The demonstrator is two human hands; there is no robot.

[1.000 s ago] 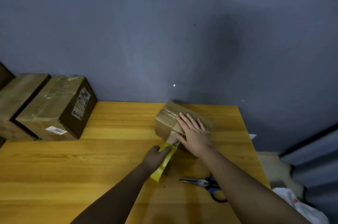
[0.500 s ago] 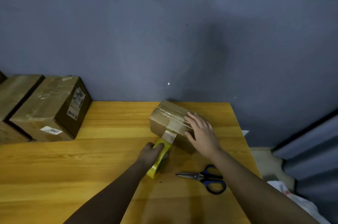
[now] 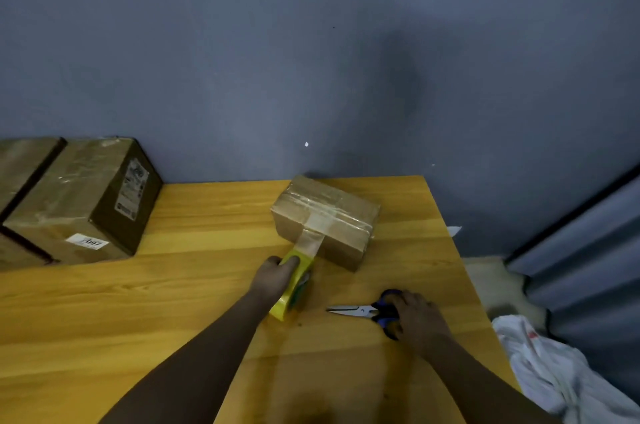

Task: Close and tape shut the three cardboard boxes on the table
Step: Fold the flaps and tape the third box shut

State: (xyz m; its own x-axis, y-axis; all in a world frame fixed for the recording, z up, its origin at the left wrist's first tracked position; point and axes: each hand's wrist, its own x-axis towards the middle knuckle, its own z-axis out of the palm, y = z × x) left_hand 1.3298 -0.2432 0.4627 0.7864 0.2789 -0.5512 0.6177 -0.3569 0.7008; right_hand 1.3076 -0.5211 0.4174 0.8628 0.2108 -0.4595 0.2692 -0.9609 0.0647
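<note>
A small closed cardboard box (image 3: 332, 216) sits near the table's far right, with clear tape across its top and down its near face. The tape strip runs from that face to a yellow tape roll (image 3: 292, 288), which my left hand (image 3: 273, 276) grips just in front of the box. My right hand (image 3: 417, 318) rests on the blue handles of the scissors (image 3: 363, 311), fingers curled over them, blades pointing left. Two larger taped boxes stand at the far left: one with labels (image 3: 79, 202) and another (image 3: 20, 160) cut off by the frame edge.
The wooden table (image 3: 173, 302) ends at a grey wall behind and drops off on the right. A white plastic bag (image 3: 554, 371) lies beyond the right edge, beside dark grey panels.
My right hand has left the top of the small box and come down onto the scissors' handles. The left hand has drawn the tape roll a little away from the box.
</note>
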